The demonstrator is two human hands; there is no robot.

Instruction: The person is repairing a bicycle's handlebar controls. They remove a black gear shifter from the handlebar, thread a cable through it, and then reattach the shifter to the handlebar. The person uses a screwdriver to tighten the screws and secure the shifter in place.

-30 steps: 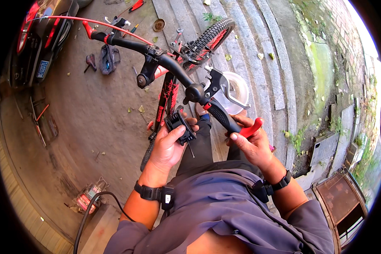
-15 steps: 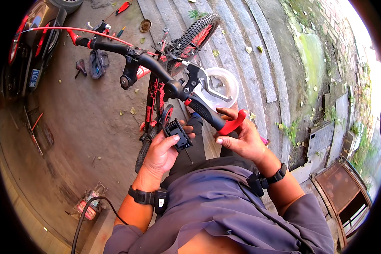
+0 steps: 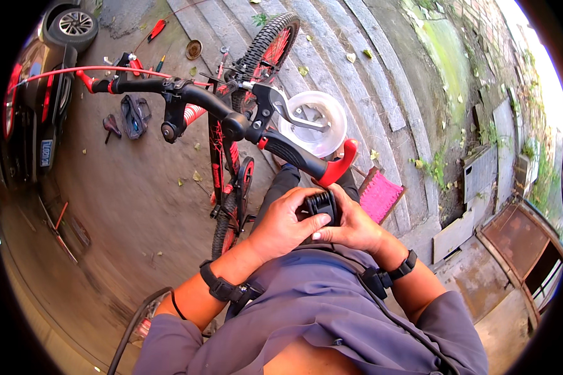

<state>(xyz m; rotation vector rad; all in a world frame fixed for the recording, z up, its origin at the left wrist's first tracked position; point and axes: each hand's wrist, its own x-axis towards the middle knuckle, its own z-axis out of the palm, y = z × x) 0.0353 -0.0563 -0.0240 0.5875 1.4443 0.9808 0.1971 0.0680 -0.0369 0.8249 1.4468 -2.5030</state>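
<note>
Close to my body, my left hand and my right hand are both closed on a black folding multi-tool with ribbed edges. Both thumbs press on its near side; the fingers hide much of it. Just beyond my hands is the right end of a bicycle handlebar, with a black rubber grip and a curved red bar end. Neither hand appears to hold the bar. A silver brake lever reaches out over a translucent bucket. The black-and-red bicycle frame stands left of my legs.
A pink pad lies right of my legs. Stone steps run along the far right. On the ground at left lie a bicycle saddle, a dark bag, a screwdriver and a round tin. A dark car stands beyond.
My left hand has carried the multi-tool right, under the bar end. My right hand has left the red bar end and come down onto the tool. More of the pink pad shows.
</note>
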